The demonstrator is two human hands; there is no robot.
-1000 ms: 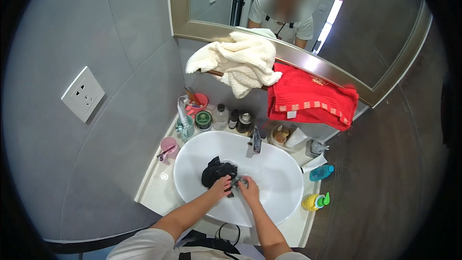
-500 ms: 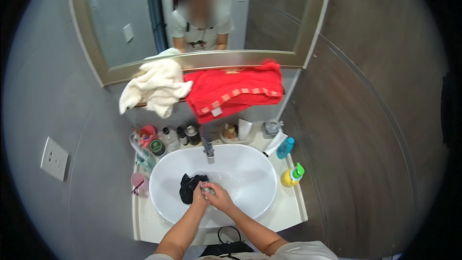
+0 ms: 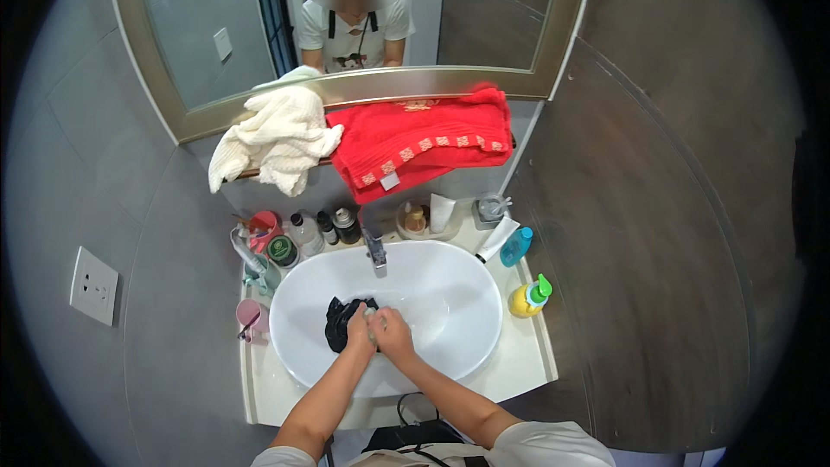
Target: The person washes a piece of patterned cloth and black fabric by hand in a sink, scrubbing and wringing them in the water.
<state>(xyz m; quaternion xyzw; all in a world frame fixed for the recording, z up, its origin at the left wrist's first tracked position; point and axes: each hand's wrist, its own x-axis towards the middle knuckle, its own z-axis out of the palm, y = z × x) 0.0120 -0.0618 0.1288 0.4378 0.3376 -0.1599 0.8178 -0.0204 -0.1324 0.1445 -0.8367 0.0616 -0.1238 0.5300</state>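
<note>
My left hand (image 3: 358,329) and my right hand (image 3: 392,334) are closed together low over the white oval sink (image 3: 467,311). Between them is a small pale greyish-green item (image 3: 371,315); it may be a wet, crumpled cloth, but the fingers hide most of it. A wet black cloth (image 3: 338,323) lies bunched on the basin floor, just left of my left hand and partly behind it. Beyond my hands the chrome faucet (image 3: 375,251) points down into the basin.
A yellow pump bottle (image 3: 526,299) with a green top and a blue bottle (image 3: 516,246) stand at right. At left are a pink cup (image 3: 252,318) and several bottles. Red (image 3: 424,143) and cream (image 3: 281,138) towels hang below the mirror (image 3: 346,35).
My right hand's fingers have folded further over the pale item, so less of it shows. The view has shifted slightly; the black cloth stays in the basin.
</note>
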